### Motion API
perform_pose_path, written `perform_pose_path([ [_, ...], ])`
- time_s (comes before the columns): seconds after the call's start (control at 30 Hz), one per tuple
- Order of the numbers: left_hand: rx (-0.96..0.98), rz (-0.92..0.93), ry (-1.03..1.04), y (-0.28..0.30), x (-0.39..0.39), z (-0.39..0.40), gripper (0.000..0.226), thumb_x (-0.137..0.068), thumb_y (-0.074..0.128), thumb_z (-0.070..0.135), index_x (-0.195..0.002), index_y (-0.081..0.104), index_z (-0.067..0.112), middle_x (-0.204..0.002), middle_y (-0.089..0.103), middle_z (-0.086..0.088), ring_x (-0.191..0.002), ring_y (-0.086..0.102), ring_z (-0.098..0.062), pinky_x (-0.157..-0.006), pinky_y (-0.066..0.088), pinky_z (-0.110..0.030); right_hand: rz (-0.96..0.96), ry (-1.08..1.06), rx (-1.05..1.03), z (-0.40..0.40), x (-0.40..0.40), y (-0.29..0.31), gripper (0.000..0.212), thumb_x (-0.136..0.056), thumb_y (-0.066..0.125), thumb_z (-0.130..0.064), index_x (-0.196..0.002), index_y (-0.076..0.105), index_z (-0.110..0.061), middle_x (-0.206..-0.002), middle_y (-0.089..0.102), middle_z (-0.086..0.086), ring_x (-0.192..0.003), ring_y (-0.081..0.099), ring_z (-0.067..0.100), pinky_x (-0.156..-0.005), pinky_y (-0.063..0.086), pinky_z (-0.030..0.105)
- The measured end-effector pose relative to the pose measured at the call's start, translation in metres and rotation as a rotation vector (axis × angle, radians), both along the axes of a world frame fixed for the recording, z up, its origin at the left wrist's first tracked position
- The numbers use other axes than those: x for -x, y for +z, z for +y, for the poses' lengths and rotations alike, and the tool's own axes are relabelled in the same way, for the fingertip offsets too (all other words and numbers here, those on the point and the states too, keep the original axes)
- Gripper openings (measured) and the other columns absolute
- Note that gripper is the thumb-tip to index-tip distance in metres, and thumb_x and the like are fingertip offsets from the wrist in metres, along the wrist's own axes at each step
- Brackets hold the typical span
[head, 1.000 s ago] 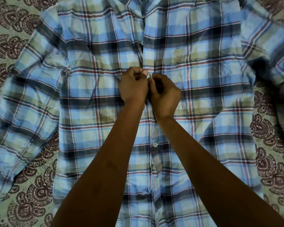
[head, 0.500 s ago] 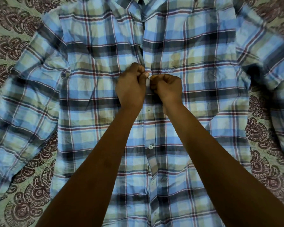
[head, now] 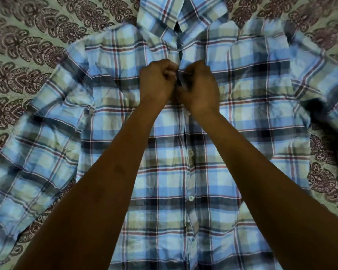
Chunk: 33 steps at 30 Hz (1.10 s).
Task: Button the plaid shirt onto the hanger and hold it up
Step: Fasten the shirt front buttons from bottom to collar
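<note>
Left hand [head: 157, 82] and right hand [head: 198, 88] pinch the shirt [head: 242, 117] placket below the collar, on the patterned bedspread [head: 27, 45].

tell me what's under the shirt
The shirt lies flat on a patterned bedsheet, which shows all around it. Whether a hanger sits inside cannot be seen; the cloth covers it. Both hands, left and right, pinch the front edges.

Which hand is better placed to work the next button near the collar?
Probably the left hand: its knuckles sit slightly higher up the plaid shirt. The right hand pinches the placket slightly lower. It's close; both grip the same spot.
</note>
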<state>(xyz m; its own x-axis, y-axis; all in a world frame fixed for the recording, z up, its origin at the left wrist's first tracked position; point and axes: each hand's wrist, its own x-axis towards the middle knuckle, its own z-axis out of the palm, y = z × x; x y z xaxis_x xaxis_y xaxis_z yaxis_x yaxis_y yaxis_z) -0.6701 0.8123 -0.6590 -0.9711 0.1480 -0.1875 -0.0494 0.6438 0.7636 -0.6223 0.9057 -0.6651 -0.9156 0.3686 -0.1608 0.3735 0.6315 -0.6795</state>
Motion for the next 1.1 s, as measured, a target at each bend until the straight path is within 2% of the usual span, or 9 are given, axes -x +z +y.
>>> perform_pose_path([
  [0.1,0.03,0.044,-0.064,-0.004,-0.001,0.001,0.025,-0.08,0.053,-0.002,-0.1,0.068,0.002,-0.093,0.07,-0.019,-0.087,0.067,-0.031,-0.082,0.055,-0.039,0.064,-0.135,0.114,0.013,-0.001,-0.005,0.024,-0.08,0.062,-0.013,-0.103,0.06,-0.007,-0.097,0.069,0.01,-0.087,0.063,0.023,-0.068,0.041,0.023],
  [0.2,0.21,0.19,-0.161,-0.009,-0.012,0.002,0.027,-0.084,0.054,0.004,-0.108,0.064,0.006,-0.099,0.066,-0.019,-0.088,0.063,-0.034,-0.078,0.053,-0.043,0.098,-0.229,0.274,0.017,-0.001,-0.013,0.009,-0.08,0.064,-0.012,-0.086,0.067,-0.005,-0.082,0.069,0.01,-0.079,0.065,0.023,-0.075,0.052,0.033],
  [0.27,0.345,0.312,-0.211,-0.013,-0.02,0.002,0.019,-0.085,0.054,0.008,-0.101,0.064,0.005,-0.096,0.063,-0.019,-0.082,0.062,-0.037,-0.066,0.052,-0.044,0.111,-0.264,0.406,0.016,-0.002,-0.017,0.009,-0.081,0.064,-0.012,-0.08,0.068,-0.004,-0.077,0.068,0.009,-0.076,0.064,0.022,-0.077,0.054,0.04],
  [0.37,0.379,0.402,-0.215,-0.018,-0.025,0.003,0.012,-0.082,0.056,0.01,-0.088,0.063,0.002,-0.085,0.063,-0.02,-0.068,0.062,-0.037,-0.053,0.047,-0.04,0.103,-0.294,0.518,0.015,-0.003,-0.019,0.007,-0.083,0.062,-0.01,-0.081,0.068,-0.009,-0.076,0.066,0.005,-0.077,0.063,0.019,-0.081,0.053,0.041],
  [0.6,0.283,0.235,-0.091,-0.004,-0.014,0.013,0.009,-0.084,0.054,0.008,-0.086,0.062,0.003,-0.085,0.065,-0.016,-0.077,0.062,-0.031,-0.067,0.05,-0.04,0.105,-0.373,0.713,0.016,-0.005,-0.017,0.014,-0.081,0.066,-0.007,-0.091,0.068,0.002,-0.087,0.069,0.019,-0.088,0.067,0.036,-0.086,0.053,0.05],
  [0.73,0.161,0.085,0.042,0.004,-0.01,0.015,0.009,-0.084,0.058,0.01,-0.083,0.066,0.007,-0.08,0.067,-0.006,-0.071,0.059,-0.015,-0.066,0.047,-0.021,0.141,-0.352,0.731,0.015,-0.008,-0.014,0.008,-0.083,0.063,-0.003,-0.084,0.069,-0.007,-0.081,0.068,0.007,-0.084,0.066,0.024,-0.087,0.053,0.039],
  [0.8,0.125,0.034,0.077,0.007,-0.008,0.017,0.007,-0.083,0.059,0.01,-0.082,0.066,0.009,-0.079,0.064,0.0,-0.07,0.056,-0.01,-0.06,0.041,-0.013,0.171,-0.345,0.738,0.015,-0.009,-0.013,0.01,-0.083,0.062,-0.001,-0.088,0.07,-0.001,-0.083,0.069,0.006,-0.084,0.066,0.022,-0.085,0.054,0.035],
  [0.97,0.047,-0.006,0.097,0.008,-0.007,0.019,0.01,-0.082,0.061,0.007,-0.085,0.07,0.01,-0.087,0.071,-0.004,-0.075,0.06,-0.011,-0.071,0.049,-0.019,0.177,-0.383,0.817,0.013,-0.009,-0.013,0.013,-0.082,0.062,0.0,-0.092,0.069,0.004,-0.086,0.069,0.013,-0.083,0.065,0.024,-0.084,0.052,0.038],
  [1.1,-0.092,-0.063,0.174,0.006,-0.011,0.019,0.009,-0.081,0.063,0.006,-0.081,0.07,0.012,-0.076,0.068,-0.003,-0.067,0.061,-0.01,-0.067,0.053,-0.018,0.162,-0.364,0.777,0.013,-0.008,-0.015,0.011,-0.084,0.061,-0.001,-0.092,0.068,-0.001,-0.081,0.067,0.001,-0.078,0.064,0.011,-0.079,0.053,0.021],
])
